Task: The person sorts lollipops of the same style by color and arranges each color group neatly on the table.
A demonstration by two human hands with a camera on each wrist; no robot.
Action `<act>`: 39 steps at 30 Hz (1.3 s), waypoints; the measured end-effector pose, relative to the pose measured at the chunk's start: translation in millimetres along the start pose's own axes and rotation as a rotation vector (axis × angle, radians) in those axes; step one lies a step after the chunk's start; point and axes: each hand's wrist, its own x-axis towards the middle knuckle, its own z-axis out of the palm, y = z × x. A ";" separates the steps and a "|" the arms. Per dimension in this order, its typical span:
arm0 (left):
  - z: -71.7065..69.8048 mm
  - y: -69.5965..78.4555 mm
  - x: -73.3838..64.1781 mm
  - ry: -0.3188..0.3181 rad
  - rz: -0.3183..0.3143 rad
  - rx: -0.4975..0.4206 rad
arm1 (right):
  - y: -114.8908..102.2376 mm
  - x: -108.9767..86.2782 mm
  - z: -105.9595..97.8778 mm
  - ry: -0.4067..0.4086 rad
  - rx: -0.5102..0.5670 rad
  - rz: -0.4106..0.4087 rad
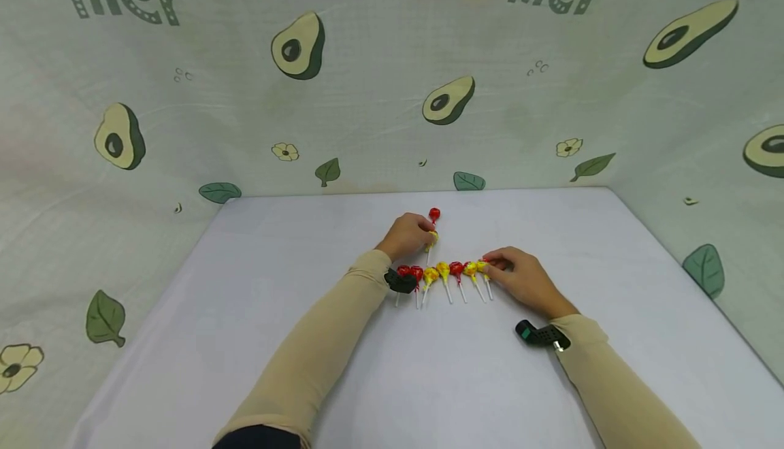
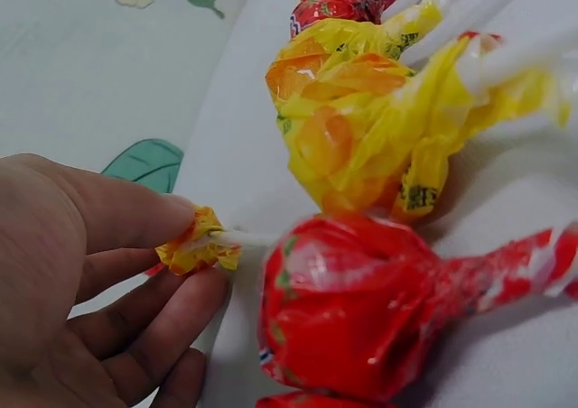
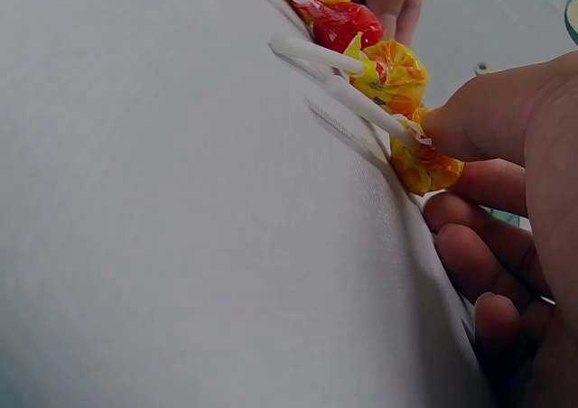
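Observation:
My left hand (image 1: 409,237) pinches a yellow-wrapped lollipop (image 2: 203,244) by its head between thumb and fingers, behind the row, its white stick pointing toward me. Just beyond it lies a red lollipop (image 1: 434,214). My right hand (image 1: 520,277) pinches the yellow lollipop (image 3: 423,166) at the right end of the row. The row mixes red lollipops (image 1: 456,269) and yellow lollipops (image 1: 443,269), heads away from me and sticks toward me. The left wrist partly covers the row's left end in the head view.
A white-covered table (image 1: 392,381) lies under everything. Behind it and at both sides hangs a pale cloth (image 1: 380,61) printed with avocados and leaves. Dark bands sit on both wrists, the right wrist's band (image 1: 542,335) close over the table.

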 end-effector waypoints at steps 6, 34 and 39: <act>1.3 5.5 0.4 -0.015 0.001 0.052 | 0.5 -0.4 0.1 0.000 -0.003 0.002; 12.3 11.0 2.2 0.034 0.009 0.117 | -3.4 0.2 -1.0 0.000 -0.003 0.011; 13.9 9.4 2.0 0.036 0.004 0.125 | -3.4 0.2 -0.8 -0.005 -0.003 0.015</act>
